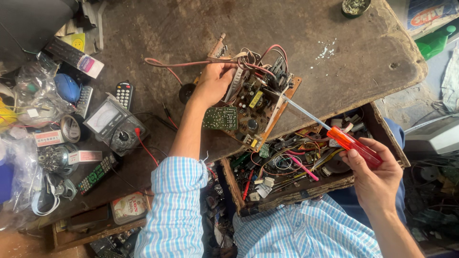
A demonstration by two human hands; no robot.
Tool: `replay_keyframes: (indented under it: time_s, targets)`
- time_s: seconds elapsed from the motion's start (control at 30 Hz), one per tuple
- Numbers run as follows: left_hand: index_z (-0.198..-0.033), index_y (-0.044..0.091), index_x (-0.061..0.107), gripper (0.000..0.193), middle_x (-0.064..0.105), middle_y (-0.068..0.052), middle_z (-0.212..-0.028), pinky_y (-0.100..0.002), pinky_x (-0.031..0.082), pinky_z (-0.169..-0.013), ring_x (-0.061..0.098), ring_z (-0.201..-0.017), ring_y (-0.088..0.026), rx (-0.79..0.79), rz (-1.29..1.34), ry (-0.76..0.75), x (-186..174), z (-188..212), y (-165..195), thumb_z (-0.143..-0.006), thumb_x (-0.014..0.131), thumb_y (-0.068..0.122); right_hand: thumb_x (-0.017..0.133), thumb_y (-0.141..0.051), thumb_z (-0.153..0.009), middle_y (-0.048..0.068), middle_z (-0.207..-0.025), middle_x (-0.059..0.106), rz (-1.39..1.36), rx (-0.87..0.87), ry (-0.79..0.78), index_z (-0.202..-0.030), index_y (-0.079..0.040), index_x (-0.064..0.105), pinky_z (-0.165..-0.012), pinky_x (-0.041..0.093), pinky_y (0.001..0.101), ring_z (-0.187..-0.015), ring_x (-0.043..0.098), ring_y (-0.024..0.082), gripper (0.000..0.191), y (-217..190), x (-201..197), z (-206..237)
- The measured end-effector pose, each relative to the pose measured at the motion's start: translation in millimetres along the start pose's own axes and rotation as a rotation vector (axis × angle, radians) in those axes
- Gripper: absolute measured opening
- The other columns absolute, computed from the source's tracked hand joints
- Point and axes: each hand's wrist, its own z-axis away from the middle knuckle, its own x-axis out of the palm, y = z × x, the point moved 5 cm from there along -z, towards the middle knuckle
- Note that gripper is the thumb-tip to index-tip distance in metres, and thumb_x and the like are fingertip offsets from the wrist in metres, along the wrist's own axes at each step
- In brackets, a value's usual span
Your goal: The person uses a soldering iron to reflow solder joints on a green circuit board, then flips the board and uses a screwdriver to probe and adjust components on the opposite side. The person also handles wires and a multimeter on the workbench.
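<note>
A brown circuit board [260, 107] crowded with components and red and white wires lies on the dark wooden workbench [296, 43]. My left hand [213, 85] rests on the board's left side, fingers among the wires. My right hand [375, 172] grips the translucent orange handle of a long screwdriver [354, 145]. Its shaft runs up and left, and the tip touches the board near its upper right part. A small green circuit board [221, 118] sits at the main board's lower left corner.
An open wooden drawer [291, 191] full of wires and parts lies below the board. An analogue multimeter [114, 125], remote controls [124, 93], tape rolls and plastic bags crowd the left. A round tin [355, 6] stands at the top edge.
</note>
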Motion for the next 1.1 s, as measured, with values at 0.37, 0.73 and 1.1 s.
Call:
replay_keyframes:
  time_s: [0.37,0.73,1.1]
  targets:
    - [-0.106,-0.001,0.067,0.014,0.075,-0.009,-0.093,-0.029,0.059,-0.075,0.074,-0.084,-0.014,0.117,-0.141,0.384,-10,54,47,-0.098,0.065,0.01,0.064,0.007,-0.102,0.022,-0.123,0.068,-0.036,0.056,0.06,-0.135,0.005,0.058,-0.098,0.06,0.036,-0.106,0.072,0.026,0.034,2,-45,22]
    - [-0.105,0.001,0.069,0.014,0.073,-0.006,-0.092,-0.026,0.056,-0.073,0.068,-0.081,-0.011,0.237,0.054,0.507,46,112,88,-0.104,0.065,0.014,0.062,0.008,-0.107,0.022,-0.115,0.069,0.057,0.03,0.134,-0.126,0.006,0.056,-0.095,0.06,0.0348,-0.104,0.072,0.025,0.021,-19,-99,51]
    - [-0.115,-0.002,0.068,0.015,0.073,-0.011,-0.102,-0.03,0.061,-0.087,0.071,-0.092,-0.014,0.153,0.688,0.428,154,139,66,-0.103,0.065,0.008,0.059,0.007,-0.108,0.024,-0.113,0.069,0.124,0.061,0.092,-0.127,0.007,0.056,-0.091,0.061,0.0354,-0.103,0.072,0.027,0.02,-51,-149,75]
